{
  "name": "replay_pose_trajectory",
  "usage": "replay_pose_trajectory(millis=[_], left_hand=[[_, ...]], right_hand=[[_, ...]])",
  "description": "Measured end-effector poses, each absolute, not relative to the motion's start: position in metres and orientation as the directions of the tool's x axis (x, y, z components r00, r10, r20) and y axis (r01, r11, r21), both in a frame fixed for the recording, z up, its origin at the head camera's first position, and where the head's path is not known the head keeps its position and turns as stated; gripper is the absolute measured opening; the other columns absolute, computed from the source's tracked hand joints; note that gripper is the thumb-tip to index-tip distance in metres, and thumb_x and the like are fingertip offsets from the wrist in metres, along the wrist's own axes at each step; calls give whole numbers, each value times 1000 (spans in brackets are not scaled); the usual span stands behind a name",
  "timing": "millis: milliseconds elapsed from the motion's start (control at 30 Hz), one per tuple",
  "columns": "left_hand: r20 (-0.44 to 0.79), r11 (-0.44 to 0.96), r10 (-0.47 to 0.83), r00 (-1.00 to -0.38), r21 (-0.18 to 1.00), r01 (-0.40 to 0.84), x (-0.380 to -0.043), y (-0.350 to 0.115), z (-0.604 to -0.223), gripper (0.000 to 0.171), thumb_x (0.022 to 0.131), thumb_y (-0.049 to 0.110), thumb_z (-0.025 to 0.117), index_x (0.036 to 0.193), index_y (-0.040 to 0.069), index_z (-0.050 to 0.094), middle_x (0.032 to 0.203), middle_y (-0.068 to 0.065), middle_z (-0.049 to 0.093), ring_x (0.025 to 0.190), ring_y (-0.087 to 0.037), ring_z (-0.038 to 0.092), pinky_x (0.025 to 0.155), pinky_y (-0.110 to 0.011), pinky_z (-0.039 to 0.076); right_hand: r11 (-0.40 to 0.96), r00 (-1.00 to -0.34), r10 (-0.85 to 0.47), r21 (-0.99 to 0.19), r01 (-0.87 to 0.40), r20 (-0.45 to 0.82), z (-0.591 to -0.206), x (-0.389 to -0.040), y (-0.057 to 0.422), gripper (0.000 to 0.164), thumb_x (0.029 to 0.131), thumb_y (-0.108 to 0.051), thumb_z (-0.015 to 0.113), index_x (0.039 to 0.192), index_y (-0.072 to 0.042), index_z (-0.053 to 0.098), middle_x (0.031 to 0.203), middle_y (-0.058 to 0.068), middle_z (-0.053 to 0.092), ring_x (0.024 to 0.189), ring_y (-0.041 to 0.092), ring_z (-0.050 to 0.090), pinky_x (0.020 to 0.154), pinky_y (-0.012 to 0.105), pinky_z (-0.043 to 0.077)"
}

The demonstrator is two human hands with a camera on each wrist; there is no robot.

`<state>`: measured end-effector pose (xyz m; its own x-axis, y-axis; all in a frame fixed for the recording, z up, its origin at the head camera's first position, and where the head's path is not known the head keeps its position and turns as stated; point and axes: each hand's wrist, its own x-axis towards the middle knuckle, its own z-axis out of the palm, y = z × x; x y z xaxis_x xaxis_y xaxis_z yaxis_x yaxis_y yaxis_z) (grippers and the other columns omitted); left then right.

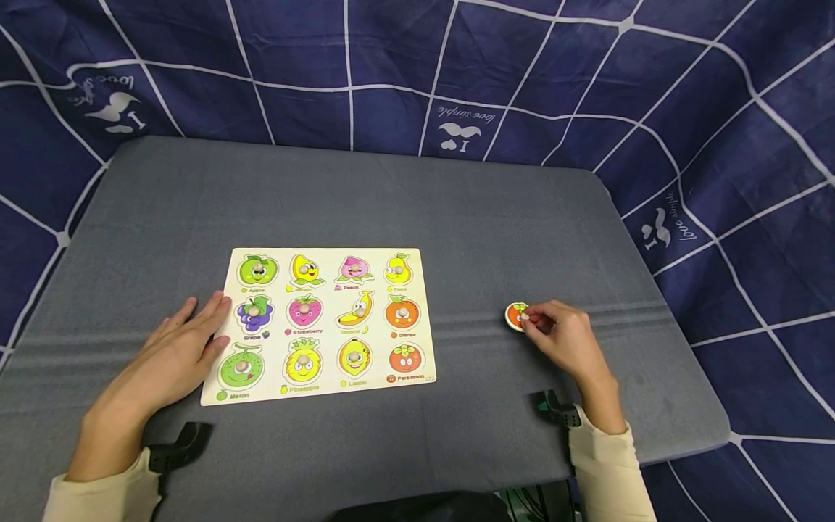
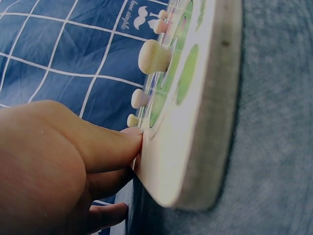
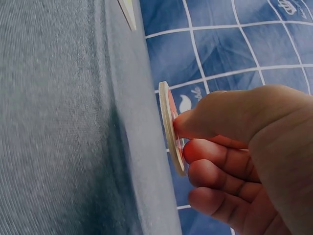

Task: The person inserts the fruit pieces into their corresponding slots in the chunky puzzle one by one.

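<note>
A wooden fruit puzzle board lies on the table, its rows holding pictured fruits, most with small knobs. My left hand rests at the board's left edge with fingers extended. In the left wrist view the thumb touches the board's surface near a corner. To the right of the board, my right hand pinches a round orange-red fruit puzzle piece with a green leaf, apparently a persimmon. The right wrist view has this piece edge-on, off the tabletop. Fingers hide its knob there.
The grey padded table extends around the board, with a crease running across it. A dark blue curtain with white grid lines surrounds the back and sides. Black straps with camera mounts sit on both wrists.
</note>
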<state>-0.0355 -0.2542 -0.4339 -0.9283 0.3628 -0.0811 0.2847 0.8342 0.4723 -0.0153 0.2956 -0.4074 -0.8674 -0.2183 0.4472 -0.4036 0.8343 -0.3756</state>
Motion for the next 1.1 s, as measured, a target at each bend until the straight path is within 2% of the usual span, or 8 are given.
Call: replay_pose_trajectory(millis=[800, 1100], left_hand=[[-84, 836, 357, -930, 472, 278, -35, -252, -433, 58, 103, 11, 51, 150, -11, 25, 156, -30, 20, 142, -56, 8, 107, -74, 7], [-85, 839, 355, -931, 469, 277, -35, -254, -433, 58, 103, 12, 51, 150, -11, 25, 156, -31, 19, 142, -57, 7, 107, -74, 6]], right_hand=[[790, -862, -289, -406, -460, 415, -406, -18, 268, 11, 74, 4, 78, 82, -2, 73, 71, 1, 63, 62, 11, 57, 56, 16, 41], [778, -851, -326, -395, -489, 413, -408, -20, 259, 13, 74, 5, 78, 82, -3, 73, 72, 1, 63, 62, 10, 56, 53, 25, 46]])
